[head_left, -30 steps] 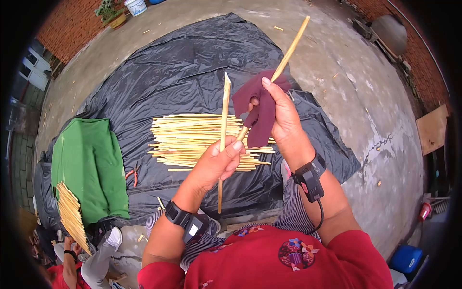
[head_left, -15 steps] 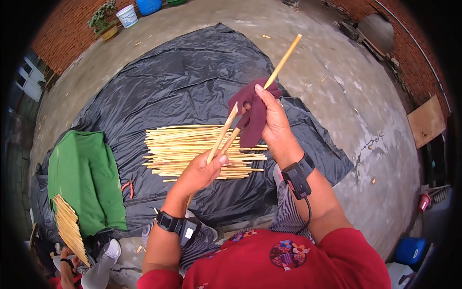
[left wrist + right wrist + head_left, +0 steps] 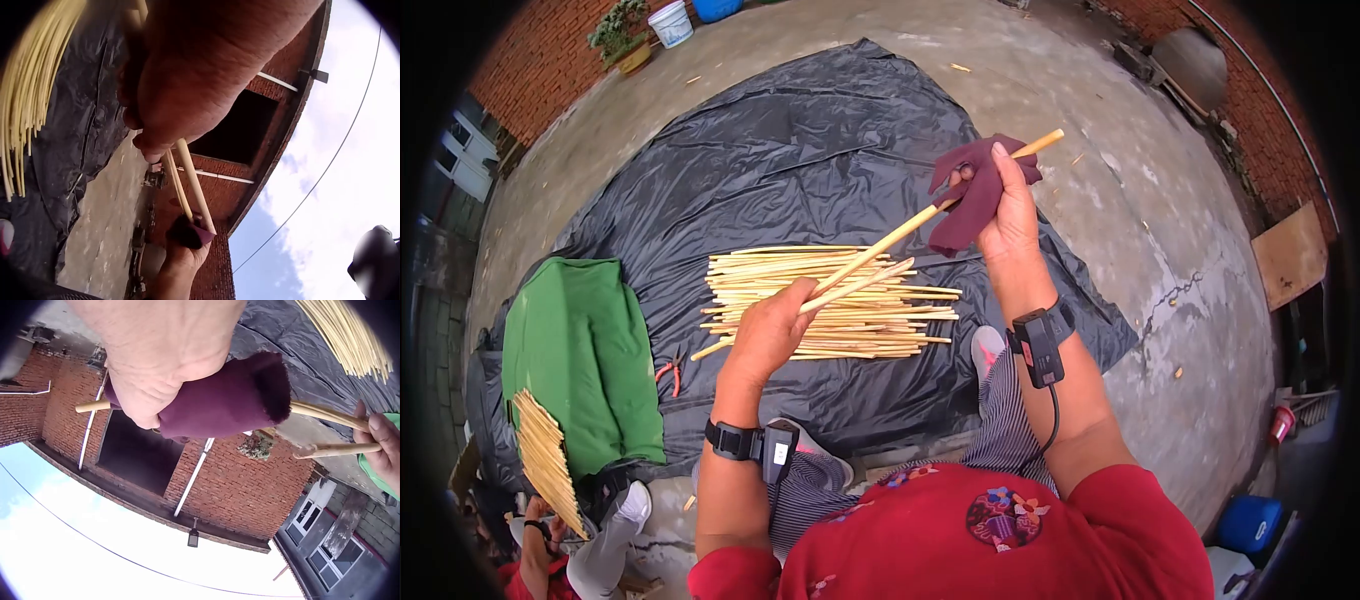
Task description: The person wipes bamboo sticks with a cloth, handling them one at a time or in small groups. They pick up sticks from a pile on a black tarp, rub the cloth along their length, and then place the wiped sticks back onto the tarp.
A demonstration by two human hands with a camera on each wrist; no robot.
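Note:
In the head view the left hand (image 3: 771, 331) grips two pale sticks that spread apart beyond its thumb. The longer stick (image 3: 888, 240) runs up to the right hand (image 3: 1007, 212), which holds a maroon cloth (image 3: 968, 208) wrapped round it; the stick's end shows past the cloth. The shorter stick (image 3: 862, 284) ends free over the pile. In the right wrist view the right hand (image 3: 169, 356) presses the cloth (image 3: 225, 400) round the stick, and the left hand (image 3: 384, 447) holds both sticks. In the left wrist view the left palm (image 3: 187, 81) hides most of its grip.
A pile of peeled sticks (image 3: 830, 330) lies on black plastic sheeting (image 3: 770, 130). To the left are red-handled pliers (image 3: 669, 373), a green cloth (image 3: 575, 350) and a slanted bundle of sticks (image 3: 548, 455) beside another person. A board (image 3: 1289, 256) stands at the right.
The hands have moved apart, the left down and leftward, the right slightly up and rightward. More of the long stick shows between them, less beyond the cloth. The shorter stick has tilted toward the right.

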